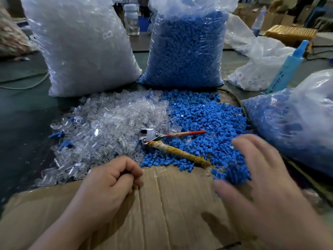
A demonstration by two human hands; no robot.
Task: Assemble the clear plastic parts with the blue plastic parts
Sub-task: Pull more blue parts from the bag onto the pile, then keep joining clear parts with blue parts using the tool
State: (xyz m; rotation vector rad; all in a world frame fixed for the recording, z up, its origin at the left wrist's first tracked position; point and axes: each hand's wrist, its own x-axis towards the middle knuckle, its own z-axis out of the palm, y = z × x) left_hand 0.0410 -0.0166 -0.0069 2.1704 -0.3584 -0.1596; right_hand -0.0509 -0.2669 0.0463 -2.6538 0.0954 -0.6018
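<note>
Only the one head view, so here goes. The pile of clear plastic parts [111,127] sat left of centre on the surface [21,114], butting straight up against the pile of blue plastic parts [207,120] on the right, with the seam between them running roughly down the middle. A crimping tool [162,139] with one red handle and one yellow wrapped handle lay right across that seam, head on the clear side, handles out over the blue.

The near edge of both piles spilled onto a flattened cardboard sheet [171,204], which was the one open patch, right in front of the person. The left hand [110,184] rested there at the edge of the clear pile, fingers clenched into a fist, and I couldn't see anything in it. The right hand [264,179] was blurred, fingers released and spread, hovering over the near right corner of the blue pile.

The back was walled off: a tall bag of clear parts [81,47] and a tall bag of blue parts [185,47] stood side by side, touching the far rim of the piles. A third bag [292,123], mostly blue, crowded the right edge just beside the right hand. The left side had bare dark surface beyond the clear pile.
</note>
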